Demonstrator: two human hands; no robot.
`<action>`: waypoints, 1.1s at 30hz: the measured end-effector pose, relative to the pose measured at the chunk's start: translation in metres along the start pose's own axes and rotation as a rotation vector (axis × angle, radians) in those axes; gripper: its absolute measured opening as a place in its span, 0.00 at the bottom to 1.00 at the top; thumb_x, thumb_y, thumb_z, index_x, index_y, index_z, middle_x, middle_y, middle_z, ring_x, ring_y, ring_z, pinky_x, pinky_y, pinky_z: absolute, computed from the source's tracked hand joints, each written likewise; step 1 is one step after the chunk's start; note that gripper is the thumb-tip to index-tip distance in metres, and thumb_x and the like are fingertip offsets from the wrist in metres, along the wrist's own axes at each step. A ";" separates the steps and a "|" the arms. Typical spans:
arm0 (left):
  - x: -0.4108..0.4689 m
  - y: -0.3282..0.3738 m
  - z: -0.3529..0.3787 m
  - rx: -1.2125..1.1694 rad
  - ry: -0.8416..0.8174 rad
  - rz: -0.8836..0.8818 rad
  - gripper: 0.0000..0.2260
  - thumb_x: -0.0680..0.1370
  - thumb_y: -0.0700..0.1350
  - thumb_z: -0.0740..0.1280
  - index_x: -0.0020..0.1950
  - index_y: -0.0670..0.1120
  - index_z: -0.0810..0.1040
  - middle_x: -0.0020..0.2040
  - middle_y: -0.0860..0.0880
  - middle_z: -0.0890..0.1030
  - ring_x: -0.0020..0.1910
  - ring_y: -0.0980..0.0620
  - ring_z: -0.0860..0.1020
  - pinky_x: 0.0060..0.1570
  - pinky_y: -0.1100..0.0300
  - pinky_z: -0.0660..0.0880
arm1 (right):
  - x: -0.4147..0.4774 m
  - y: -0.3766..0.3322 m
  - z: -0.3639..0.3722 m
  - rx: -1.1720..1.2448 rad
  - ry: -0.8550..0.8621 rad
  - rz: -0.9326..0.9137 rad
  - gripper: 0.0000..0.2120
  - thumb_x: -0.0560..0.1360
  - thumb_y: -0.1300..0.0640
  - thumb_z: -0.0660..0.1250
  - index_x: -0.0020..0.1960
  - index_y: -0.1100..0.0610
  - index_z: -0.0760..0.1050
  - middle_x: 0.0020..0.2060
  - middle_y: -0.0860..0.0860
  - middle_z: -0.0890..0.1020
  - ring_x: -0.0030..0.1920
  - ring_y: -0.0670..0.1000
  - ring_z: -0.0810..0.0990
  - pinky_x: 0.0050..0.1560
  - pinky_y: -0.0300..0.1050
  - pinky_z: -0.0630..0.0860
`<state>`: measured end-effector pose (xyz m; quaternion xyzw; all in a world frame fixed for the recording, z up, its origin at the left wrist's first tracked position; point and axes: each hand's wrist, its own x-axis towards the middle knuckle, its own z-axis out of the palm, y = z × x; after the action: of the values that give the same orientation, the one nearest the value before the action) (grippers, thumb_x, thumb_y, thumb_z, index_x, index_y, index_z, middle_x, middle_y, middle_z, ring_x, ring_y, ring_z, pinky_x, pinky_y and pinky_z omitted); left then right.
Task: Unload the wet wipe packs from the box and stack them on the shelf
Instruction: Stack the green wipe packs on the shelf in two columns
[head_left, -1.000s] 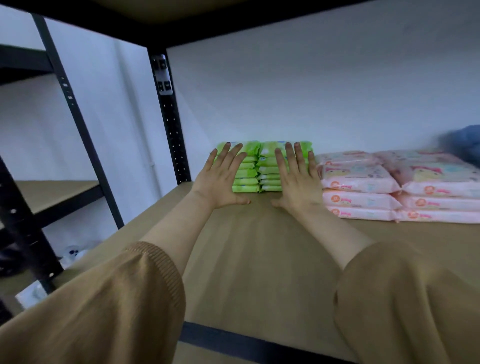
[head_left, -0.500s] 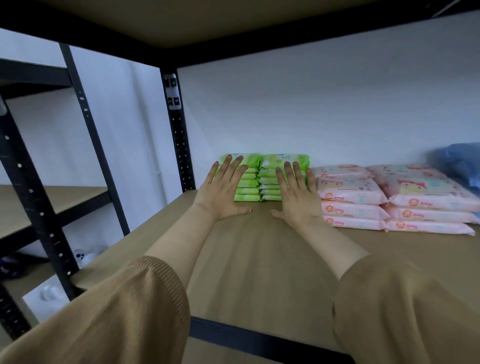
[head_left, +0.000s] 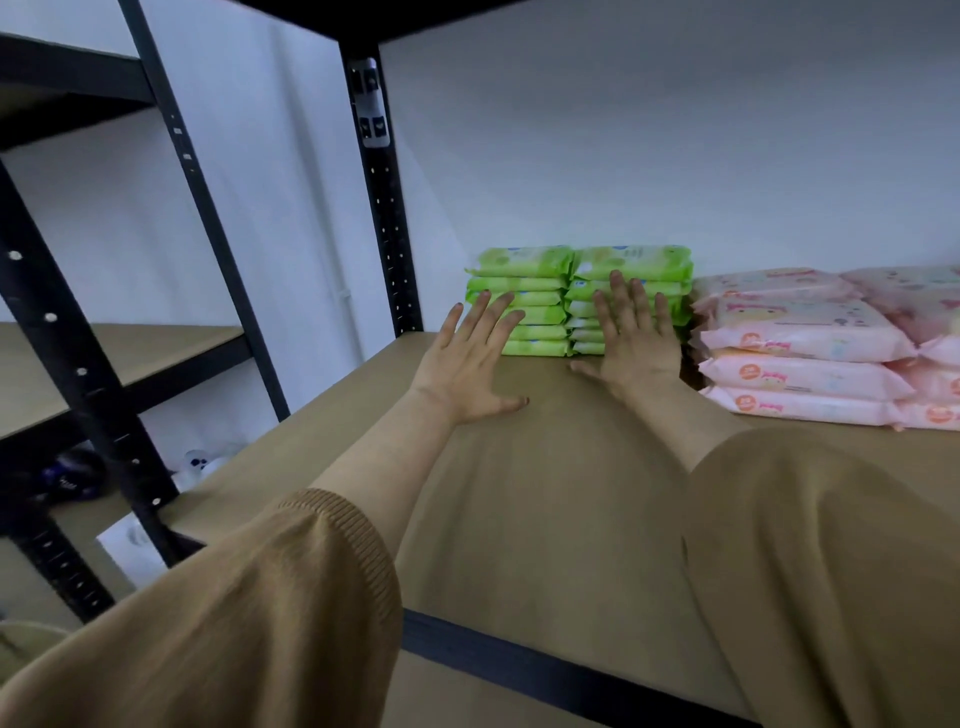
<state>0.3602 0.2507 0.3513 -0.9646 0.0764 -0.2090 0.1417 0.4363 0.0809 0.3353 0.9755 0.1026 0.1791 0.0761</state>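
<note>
Two side-by-side stacks of green wet wipe packs (head_left: 540, 283) stand at the back of the tan shelf board (head_left: 545, 493), against the white wall. My left hand (head_left: 470, 364) lies flat with fingers spread, its fingertips at the front of the left green stack. My right hand (head_left: 636, 338) is flat too, its fingers pressed on the front of the right green stack. Neither hand holds anything. Stacks of pink wet wipe packs (head_left: 810, 343) lie just right of the green ones. The box is out of view.
A black perforated shelf post (head_left: 387, 208) stands at the back left corner of the board. A second rack with a tan board (head_left: 119, 358) sits to the left. The shelf's black front rail (head_left: 519, 660) runs below my sleeves. A shelf above limits headroom.
My hands have slid slightly back from the green stacks, now covering less of their fronts. The view has shifted, with the stacks appearing a little further right.
</note>
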 end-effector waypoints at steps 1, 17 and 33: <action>0.000 -0.001 0.003 0.000 -0.003 0.003 0.42 0.73 0.63 0.62 0.76 0.47 0.43 0.77 0.50 0.41 0.76 0.50 0.39 0.72 0.52 0.36 | 0.003 0.001 0.002 0.004 -0.003 0.004 0.41 0.75 0.33 0.49 0.75 0.55 0.32 0.74 0.54 0.32 0.75 0.55 0.34 0.73 0.54 0.36; -0.004 -0.005 0.000 -0.048 0.040 -0.031 0.40 0.74 0.61 0.63 0.76 0.48 0.45 0.77 0.51 0.43 0.76 0.50 0.41 0.73 0.52 0.37 | 0.000 0.006 -0.001 0.050 0.105 -0.021 0.42 0.75 0.35 0.52 0.76 0.56 0.36 0.75 0.57 0.35 0.75 0.56 0.38 0.74 0.52 0.37; -0.041 0.037 -0.108 -0.102 0.124 -0.041 0.40 0.75 0.61 0.61 0.76 0.47 0.43 0.77 0.50 0.40 0.76 0.49 0.38 0.72 0.52 0.35 | -0.094 0.031 -0.083 0.060 0.148 -0.022 0.45 0.74 0.34 0.55 0.75 0.58 0.36 0.75 0.58 0.39 0.76 0.55 0.40 0.74 0.52 0.39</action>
<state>0.2743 0.1980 0.4186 -0.9571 0.0758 -0.2671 0.0832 0.3251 0.0387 0.3867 0.9603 0.1238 0.2467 0.0408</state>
